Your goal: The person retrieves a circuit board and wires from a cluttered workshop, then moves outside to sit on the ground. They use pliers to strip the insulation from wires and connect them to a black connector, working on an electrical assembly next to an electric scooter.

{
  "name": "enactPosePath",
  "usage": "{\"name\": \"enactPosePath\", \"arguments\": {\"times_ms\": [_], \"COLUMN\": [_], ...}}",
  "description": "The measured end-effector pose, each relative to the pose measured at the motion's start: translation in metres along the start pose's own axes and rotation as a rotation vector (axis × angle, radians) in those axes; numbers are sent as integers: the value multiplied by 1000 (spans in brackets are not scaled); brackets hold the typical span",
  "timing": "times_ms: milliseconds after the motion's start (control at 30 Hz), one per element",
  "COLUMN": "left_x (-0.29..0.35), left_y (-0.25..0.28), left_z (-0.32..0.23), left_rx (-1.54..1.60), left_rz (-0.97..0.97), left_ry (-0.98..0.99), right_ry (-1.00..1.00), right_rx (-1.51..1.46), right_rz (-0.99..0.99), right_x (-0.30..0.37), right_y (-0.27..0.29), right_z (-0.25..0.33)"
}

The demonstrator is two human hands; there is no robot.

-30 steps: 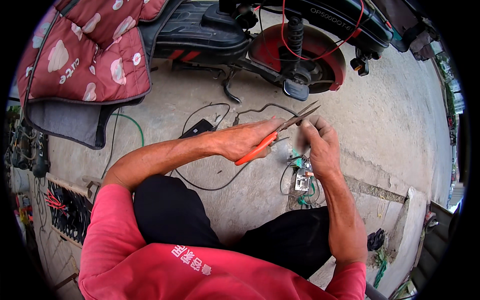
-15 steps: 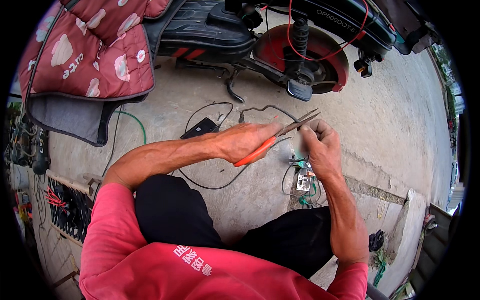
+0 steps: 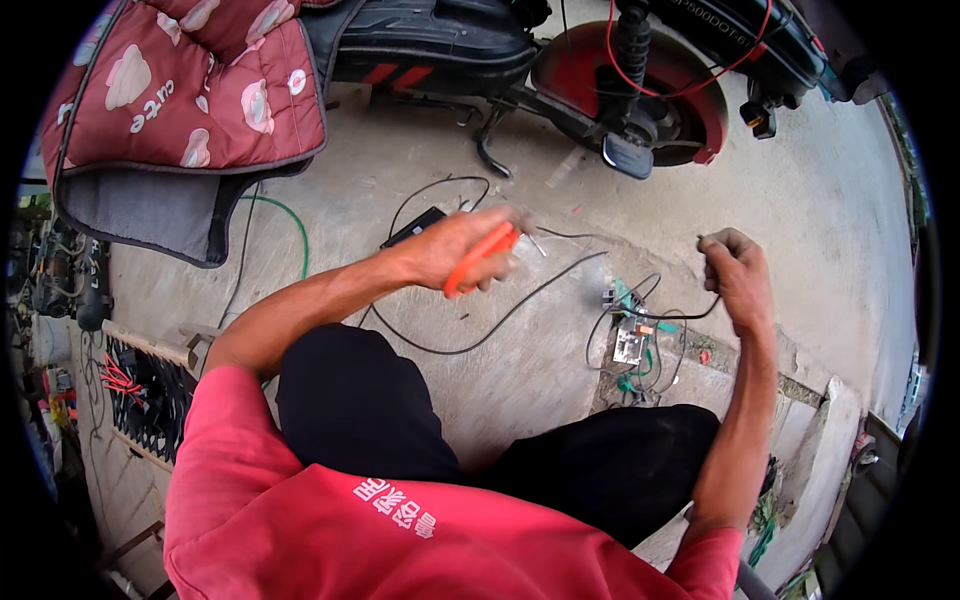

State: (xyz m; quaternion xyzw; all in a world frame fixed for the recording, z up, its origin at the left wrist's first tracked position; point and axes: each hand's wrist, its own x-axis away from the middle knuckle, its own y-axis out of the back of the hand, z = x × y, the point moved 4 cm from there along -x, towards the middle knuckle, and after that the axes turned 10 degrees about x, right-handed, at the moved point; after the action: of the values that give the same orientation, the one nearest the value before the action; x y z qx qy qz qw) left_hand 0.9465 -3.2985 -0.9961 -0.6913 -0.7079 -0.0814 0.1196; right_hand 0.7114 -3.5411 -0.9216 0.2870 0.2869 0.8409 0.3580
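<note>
Floor, grey concrete (image 3: 540, 400), spanning the middle of the frame.
Scooter, black with red-rimmed rear wheel (image 3: 440, 45), along the top edge.
Cover, quilted, dark red with pale pink printed shapes and grey lining (image 3: 180, 90), upper left.
Left hand (image 3: 440, 248), centre of the frame, blurred; fingers wrapped round the scissors.
Right hand (image 3: 738, 278), right of centre; thumb and fingers pinched on the thin black cable.
Scissors, orange-handled (image 3: 480, 260), in the left hand, centre; blades too blurred to make out.
Box, flat, black, rectangular (image 3: 415, 227), left of centre, on the floor, partly behind the left hand.
Circuit board, white and green (image 3: 629, 345), right of centre, among tangled wires.
Cable, thin, black (image 3: 685, 317), from the right hand down toward the board.
</note>
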Motion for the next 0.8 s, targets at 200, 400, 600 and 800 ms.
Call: {"name": "enactPosePath", "arguments": {"times_ms": [200, 400, 600, 800], "left_x": [43, 69, 90, 101], "left_y": [31, 28, 23, 18], "left_z": [53, 113, 145, 167], "left_rx": [-134, 54, 175, 169], "left_rz": [-75, -133, -187, -247], "left_ry": [17, 234, 335, 309], "right_ry": [-377, -351, -242, 143], "right_rx": [140, 926, 1273, 940], "right_rz": [188, 833, 233, 234], "right_x": [-19, -9, -78, -170], "right_y": [13, -36, -28, -139], "right_z": [-179, -336, -249, -123]}}
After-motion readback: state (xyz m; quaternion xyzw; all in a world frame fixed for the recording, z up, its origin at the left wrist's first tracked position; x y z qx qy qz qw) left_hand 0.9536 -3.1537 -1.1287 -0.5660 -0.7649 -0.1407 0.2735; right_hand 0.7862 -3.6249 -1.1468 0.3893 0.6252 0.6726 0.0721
